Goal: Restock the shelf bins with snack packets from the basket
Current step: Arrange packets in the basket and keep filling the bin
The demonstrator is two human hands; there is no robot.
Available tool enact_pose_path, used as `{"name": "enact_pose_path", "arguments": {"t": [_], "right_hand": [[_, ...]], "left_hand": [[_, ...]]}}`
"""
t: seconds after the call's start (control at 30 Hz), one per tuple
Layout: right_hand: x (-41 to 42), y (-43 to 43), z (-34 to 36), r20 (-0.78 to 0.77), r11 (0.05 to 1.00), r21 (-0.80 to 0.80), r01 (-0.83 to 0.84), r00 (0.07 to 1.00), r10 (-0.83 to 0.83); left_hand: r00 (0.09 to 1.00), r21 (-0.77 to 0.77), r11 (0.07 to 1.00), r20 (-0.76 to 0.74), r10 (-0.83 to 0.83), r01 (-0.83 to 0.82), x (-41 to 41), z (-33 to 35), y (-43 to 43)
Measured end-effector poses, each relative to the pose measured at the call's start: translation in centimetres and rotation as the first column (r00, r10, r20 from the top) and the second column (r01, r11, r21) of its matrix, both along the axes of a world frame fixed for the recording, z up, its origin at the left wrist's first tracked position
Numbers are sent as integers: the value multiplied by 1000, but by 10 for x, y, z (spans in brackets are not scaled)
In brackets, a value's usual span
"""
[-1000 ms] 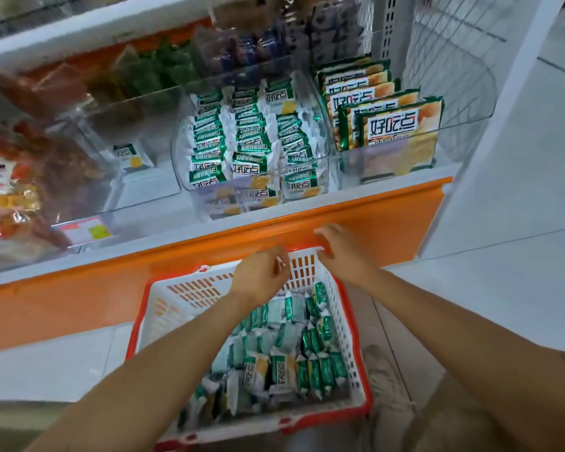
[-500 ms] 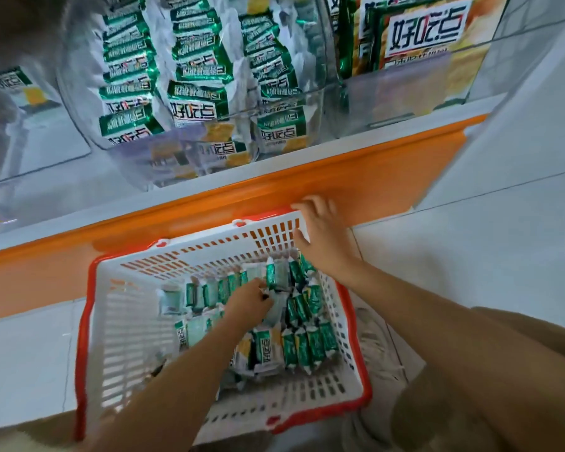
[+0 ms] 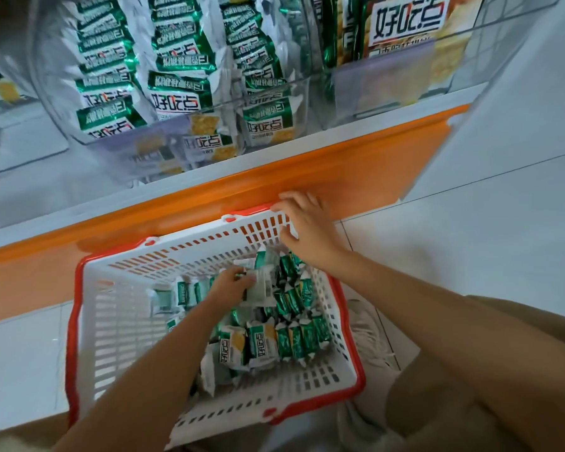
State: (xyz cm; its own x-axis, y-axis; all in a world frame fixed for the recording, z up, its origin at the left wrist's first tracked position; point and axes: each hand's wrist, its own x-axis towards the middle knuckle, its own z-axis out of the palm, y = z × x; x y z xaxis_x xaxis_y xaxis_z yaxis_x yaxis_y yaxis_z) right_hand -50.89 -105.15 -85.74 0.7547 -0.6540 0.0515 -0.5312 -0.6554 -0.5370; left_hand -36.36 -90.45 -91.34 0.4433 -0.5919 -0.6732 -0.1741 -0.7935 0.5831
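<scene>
Now, white slotted plastic basket [image 3: 118, 337]: red-rimmed, standing on the pale tiled floor [image 3: 470, 230] just in front of the orange shelf front [image 3: 307, 171].
Basket load: small green-and-white foil snack packets [image 3: 284, 340], heaped in the right half, some on edge in rows along the right wall.
Left hand [image 3: 232, 283]: reaches down inside the basket, fingers and thumb curled round a pale snack packet [image 3: 258, 287] on top of the heap near the far wall; whether the packet is clear of the heap cannot be told.
Right hand [image 3: 307, 230]: grips the basket's far right corner, fingers hooked over the red rim, thumb against the inner white wall.
Middle clear plastic shelf bin [image 3: 268, 93]: above the basket, holding rows of the same green-and-white packets [image 3: 177, 96] standing up to its front wall.
Right clear bin [image 3: 388, 79]: beside it, with larger green-and-yellow packs [image 3: 405, 17] upright.
Left clear bin [image 3: 30, 132]: one small blurred packet [image 3: 0, 83].
Person: tan trousers [image 3: 470, 402] at lower right; white laced shoe [image 3: 369, 337] just right of the basket.
</scene>
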Motion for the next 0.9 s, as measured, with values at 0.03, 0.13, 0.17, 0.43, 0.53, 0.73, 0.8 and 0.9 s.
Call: {"name": "enact_pose_path", "arguments": {"t": [0.03, 0.13, 0.17, 0.43, 0.53, 0.73, 0.8, 0.9], "right_hand": [[0, 1, 4, -5, 999, 6, -47, 999, 47], [-1, 5, 20, -60, 976, 118, -183, 980, 191], [-2, 6, 26, -91, 958, 172, -232, 964, 250], [3, 7, 71, 36, 897, 219, -384, 922, 386], [-1, 3, 94, 71, 909, 238, -342, 940, 334], [-10, -7, 143, 301, 954, 196, -229, 939, 164], [-12, -10, 156, 370, 962, 169, -216, 918, 141], [-14, -15, 175, 447, 962, 151, -226, 884, 138]], "left_hand": [[990, -33, 995, -113, 86, -91, 5, 12, 1], [929, -100, 978, -344, 137, -181, 22, 39, 2], [915, -126, 973, -382, 132, -193, 26, 44, 1], [845, -222, 960, -534, 28, -172, 15, 107, -7], [874, -292, 938, -486, 22, -186, 17, 130, -5], [940, -458, 880, -338, -41, -127, 13, 185, -10], [963, -538, 838, -260, -65, -89, 6, 203, -16], [993, -640, 768, -110, -53, -30, -4, 228, -26]]}}
